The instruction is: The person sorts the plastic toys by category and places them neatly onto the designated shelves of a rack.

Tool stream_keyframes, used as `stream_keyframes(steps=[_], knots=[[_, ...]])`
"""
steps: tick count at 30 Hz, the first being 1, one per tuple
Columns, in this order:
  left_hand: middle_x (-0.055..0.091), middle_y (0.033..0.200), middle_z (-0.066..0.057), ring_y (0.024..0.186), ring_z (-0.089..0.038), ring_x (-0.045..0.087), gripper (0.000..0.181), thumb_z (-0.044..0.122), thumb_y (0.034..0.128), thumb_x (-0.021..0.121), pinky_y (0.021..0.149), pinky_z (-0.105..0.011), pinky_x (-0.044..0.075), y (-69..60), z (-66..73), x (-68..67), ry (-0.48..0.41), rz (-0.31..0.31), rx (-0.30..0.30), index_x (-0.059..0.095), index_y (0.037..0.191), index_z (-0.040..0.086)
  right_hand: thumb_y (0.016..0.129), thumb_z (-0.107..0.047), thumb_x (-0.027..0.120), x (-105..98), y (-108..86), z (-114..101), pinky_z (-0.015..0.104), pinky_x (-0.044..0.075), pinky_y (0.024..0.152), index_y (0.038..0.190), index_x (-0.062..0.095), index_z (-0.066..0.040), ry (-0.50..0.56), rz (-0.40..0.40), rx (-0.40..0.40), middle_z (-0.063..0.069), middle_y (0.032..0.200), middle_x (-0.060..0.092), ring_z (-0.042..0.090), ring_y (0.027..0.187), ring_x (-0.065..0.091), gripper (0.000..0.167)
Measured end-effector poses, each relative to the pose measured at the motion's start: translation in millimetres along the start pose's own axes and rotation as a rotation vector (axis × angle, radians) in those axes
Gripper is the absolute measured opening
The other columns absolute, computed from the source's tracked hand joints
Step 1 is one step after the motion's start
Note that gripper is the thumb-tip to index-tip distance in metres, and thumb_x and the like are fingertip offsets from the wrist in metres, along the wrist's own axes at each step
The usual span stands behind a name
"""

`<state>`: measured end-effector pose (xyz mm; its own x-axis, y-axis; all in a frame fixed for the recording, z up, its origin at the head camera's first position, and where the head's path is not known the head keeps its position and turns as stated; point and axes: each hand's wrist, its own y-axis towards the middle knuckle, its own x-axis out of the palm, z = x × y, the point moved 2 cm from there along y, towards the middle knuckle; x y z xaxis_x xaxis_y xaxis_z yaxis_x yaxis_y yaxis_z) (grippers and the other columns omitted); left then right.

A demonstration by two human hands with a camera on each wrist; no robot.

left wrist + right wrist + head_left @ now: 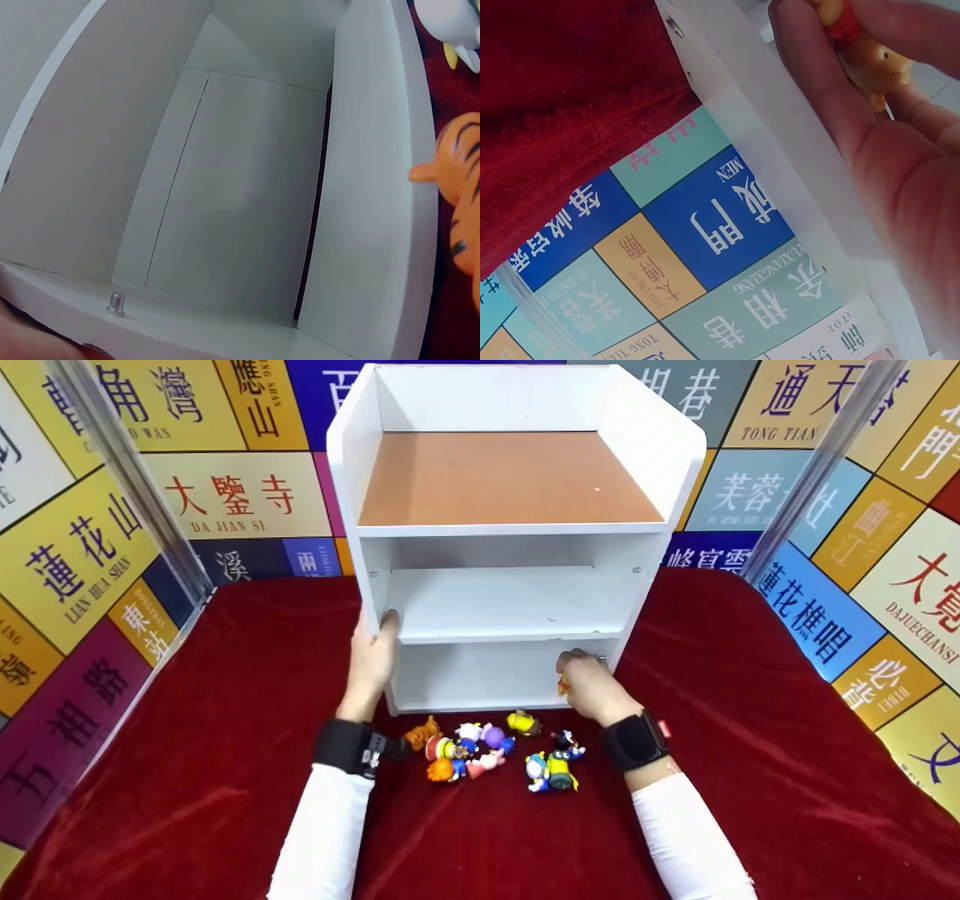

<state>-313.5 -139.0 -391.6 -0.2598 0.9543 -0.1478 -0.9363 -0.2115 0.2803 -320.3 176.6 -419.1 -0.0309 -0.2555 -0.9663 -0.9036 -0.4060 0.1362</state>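
A white shelf unit (510,529) with a brown top panel stands upright on the red cloth. My left hand (373,656) grips its left side panel, thumb at the front edge; in the left wrist view only part of that hand (34,337) shows at the lower left. At the right of the lowest compartment, my right hand (592,682) holds a small yellow bear figure (563,685). The right wrist view shows the bear figure (870,64), with a red top, pinched between thumb and fingers of the right hand (900,142).
Several small figures lie on the red cloth (480,840) before the shelf, among them a tiger figure (422,733), a yellow one (523,723) and a green-and-yellow one (559,771). Printed panels (244,495) and clear posts stand behind and at both sides.
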Motion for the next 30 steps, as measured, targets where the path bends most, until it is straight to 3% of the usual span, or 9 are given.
stream_keyframes(steps=[12, 23, 26, 30], knots=[[0.029, 0.164, -0.015, 0.151, -0.031, 0.03, 0.065, 0.025, 0.1029, 0.046, 0.126, -0.046, 0.023, -0.3, -0.7, -0.2, -0.006, -0.004, -0.004, 0.021, 0.161, 0.011, 0.072, 0.018, 0.061, 3.0, 0.3, 0.3, 0.049, 0.053, 0.079, 0.088, 0.059, 0.004, -0.006, 0.067, -0.025, 0.018, 0.086, 0.06, 0.039, 0.086, 0.06, 0.022], [0.03, 0.164, -0.015, 0.151, -0.032, 0.03, 0.065, 0.023, 0.1021, 0.046, 0.126, -0.047, 0.023, 0.2, -0.1, 0.2, -0.006, -0.007, 0.015, 0.022, 0.161, 0.011, 0.072, 0.02, 0.061, 4.3, 0.4, -0.3, 0.049, 0.053, 0.077, 0.083, 0.057, 0.002, -0.014, 0.078, -0.03, 0.017, 0.084, 0.058, 0.038, 0.085, 0.059, 0.021], [0.031, 0.163, -0.015, 0.151, -0.031, 0.032, 0.065, 0.023, 0.102, 0.046, 0.126, -0.047, 0.025, 0.2, -0.6, 0.0, -0.004, -0.006, 0.012, 0.022, 0.161, 0.011, 0.072, 0.019, 0.061, 3.8, 0.6, -0.5, 0.048, 0.053, 0.079, 0.086, 0.058, 0.003, -0.005, 0.053, -0.01, 0.017, 0.085, 0.059, 0.037, 0.088, 0.059, 0.022], [0.034, 0.162, -0.016, 0.15, -0.031, 0.034, 0.064, 0.023, 0.1017, 0.046, 0.125, -0.046, 0.026, 0.6, -1.9, -0.1, -0.004, 0.002, 0.013, 0.025, 0.16, 0.009, 0.074, 0.018, 0.06, 2.4, 0.7, -1.3, 0.05, 0.053, 0.087, 0.102, 0.061, 0.007, 0.015, 0.01, 0.021, 0.017, 0.09, 0.061, 0.038, 0.094, 0.06, 0.031]])
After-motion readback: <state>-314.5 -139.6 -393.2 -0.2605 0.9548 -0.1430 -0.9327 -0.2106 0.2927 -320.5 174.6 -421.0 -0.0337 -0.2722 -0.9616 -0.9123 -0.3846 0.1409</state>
